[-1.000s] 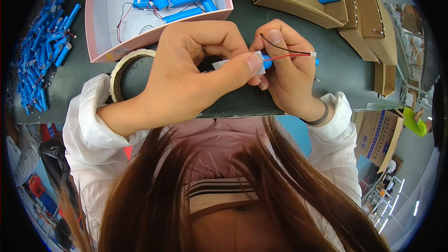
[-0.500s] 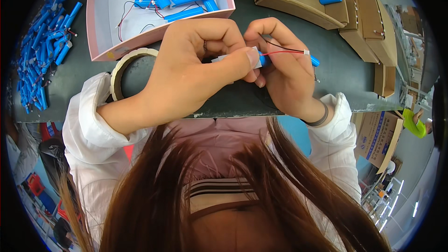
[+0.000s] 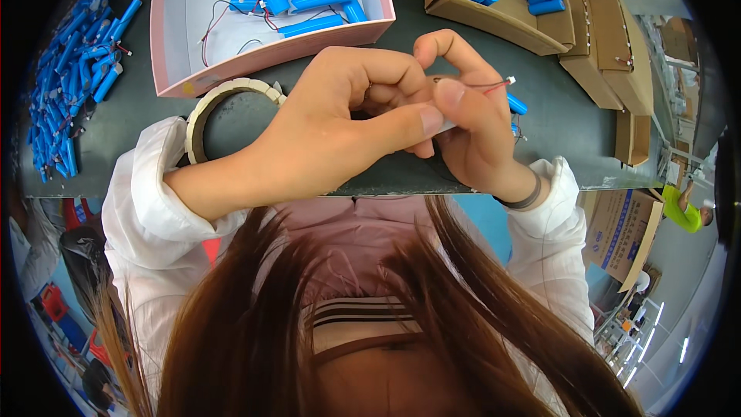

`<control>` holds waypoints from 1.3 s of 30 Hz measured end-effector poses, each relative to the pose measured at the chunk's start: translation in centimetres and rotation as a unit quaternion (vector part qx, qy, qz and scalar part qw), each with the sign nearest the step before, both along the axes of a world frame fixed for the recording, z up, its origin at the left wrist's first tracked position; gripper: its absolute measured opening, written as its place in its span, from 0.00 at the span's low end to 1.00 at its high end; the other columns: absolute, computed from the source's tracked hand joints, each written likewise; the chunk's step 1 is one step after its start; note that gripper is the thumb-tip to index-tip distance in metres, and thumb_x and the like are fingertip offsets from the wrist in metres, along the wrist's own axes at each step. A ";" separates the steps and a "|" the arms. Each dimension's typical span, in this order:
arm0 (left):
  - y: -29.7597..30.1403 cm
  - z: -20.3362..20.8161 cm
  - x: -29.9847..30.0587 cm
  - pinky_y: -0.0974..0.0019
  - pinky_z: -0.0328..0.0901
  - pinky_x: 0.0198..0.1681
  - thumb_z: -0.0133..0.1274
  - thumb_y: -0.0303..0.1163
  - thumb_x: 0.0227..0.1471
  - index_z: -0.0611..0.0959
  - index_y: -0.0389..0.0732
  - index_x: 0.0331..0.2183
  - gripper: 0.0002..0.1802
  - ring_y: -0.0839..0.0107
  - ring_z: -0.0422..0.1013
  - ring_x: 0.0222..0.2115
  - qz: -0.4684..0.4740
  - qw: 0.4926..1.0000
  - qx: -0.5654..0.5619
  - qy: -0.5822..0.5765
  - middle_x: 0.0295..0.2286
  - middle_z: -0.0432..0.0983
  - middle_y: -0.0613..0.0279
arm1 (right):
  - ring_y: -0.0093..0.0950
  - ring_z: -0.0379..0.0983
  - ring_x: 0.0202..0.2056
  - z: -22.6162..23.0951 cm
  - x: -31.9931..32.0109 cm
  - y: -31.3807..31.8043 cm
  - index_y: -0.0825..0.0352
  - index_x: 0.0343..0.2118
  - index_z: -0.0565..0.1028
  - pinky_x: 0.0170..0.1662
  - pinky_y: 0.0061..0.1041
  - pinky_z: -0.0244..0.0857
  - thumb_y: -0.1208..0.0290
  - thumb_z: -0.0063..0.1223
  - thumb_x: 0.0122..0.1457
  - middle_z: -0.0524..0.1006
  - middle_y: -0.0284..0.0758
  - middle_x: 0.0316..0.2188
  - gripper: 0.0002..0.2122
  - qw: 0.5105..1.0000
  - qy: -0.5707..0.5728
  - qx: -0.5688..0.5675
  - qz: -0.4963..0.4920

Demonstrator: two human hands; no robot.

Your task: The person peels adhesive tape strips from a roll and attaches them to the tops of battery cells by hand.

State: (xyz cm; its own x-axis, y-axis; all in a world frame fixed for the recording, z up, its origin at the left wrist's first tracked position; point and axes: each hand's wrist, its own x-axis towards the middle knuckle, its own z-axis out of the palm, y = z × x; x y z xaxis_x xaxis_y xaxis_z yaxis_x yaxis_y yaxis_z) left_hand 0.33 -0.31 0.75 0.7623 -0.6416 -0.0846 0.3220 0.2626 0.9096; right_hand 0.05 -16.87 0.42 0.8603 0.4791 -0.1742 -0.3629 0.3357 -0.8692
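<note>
My left hand (image 3: 340, 120) is closed, its thumb and fingers pinching a small white strip (image 3: 445, 127) that looks like tape. Against it, my right hand (image 3: 482, 127) is closed round a blue cylindrical battery, whose body is now hidden by the fingers. The battery's thin red lead (image 3: 495, 87) runs out past the right thumb to a small white connector (image 3: 510, 80). Both thumbs meet close together over the strip. Just beyond my right hand, another blue battery (image 3: 517, 104) lies on the dark table (image 3: 571, 143), partly covered by the hand.
A roll of cream tape (image 3: 197, 127) lies by my left wrist. A pink-rimmed box (image 3: 255, 66) holds several wired blue batteries. Loose batteries (image 3: 77, 69) are heaped at far left. Cardboard boxes (image 3: 502, 27) stand at far right, one filled with batteries. A person in bright green (image 3: 681, 210) is in the background.
My right thumb has come over the strip toward the left thumb, covering the blue battery end that showed between the hands. The connector has shifted slightly; the view has moved a little.
</note>
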 end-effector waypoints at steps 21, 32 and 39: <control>0.2 0.2 -0.6 0.77 0.58 0.22 0.53 0.26 0.41 0.75 0.35 0.22 0.05 0.77 0.64 0.17 0.086 0.944 0.097 -0.304 0.16 0.70 0.63 | 0.14 0.54 0.17 0.3 1.8 -1.2 0.70 0.37 0.68 0.19 0.12 0.47 0.59 0.48 0.53 0.62 0.29 0.15 0.17 0.989 -0.126 0.072 -0.006; 0.3 0.2 -0.6 0.72 0.62 0.23 0.54 0.25 0.39 0.75 0.36 0.22 0.05 0.70 0.69 0.20 0.078 0.936 0.094 -0.331 0.18 0.72 0.60 | 0.13 0.49 0.14 2.6 2.1 -0.6 0.69 0.27 0.65 0.17 0.14 0.43 0.65 0.51 0.51 0.60 0.28 0.14 0.12 0.993 -0.113 -0.034 0.014; 0.4 0.2 -0.8 0.72 0.64 0.27 0.52 0.25 0.41 0.75 0.34 0.23 0.04 0.70 0.70 0.20 0.054 0.937 0.067 -0.339 0.19 0.72 0.59 | 0.13 0.56 0.16 5.0 3.5 0.7 0.70 0.25 0.65 0.18 0.14 0.50 0.72 0.50 0.48 0.64 0.28 0.15 0.08 0.946 -0.256 -0.198 -0.003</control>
State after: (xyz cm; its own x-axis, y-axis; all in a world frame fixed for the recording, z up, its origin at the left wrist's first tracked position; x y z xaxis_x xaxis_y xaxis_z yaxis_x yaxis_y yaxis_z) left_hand -0.43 0.06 0.98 0.7300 -0.5757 0.3683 -0.3628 0.1302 0.9227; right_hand 3.59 -16.20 5.42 0.8827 0.4591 0.1006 0.1405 -0.0534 -0.9886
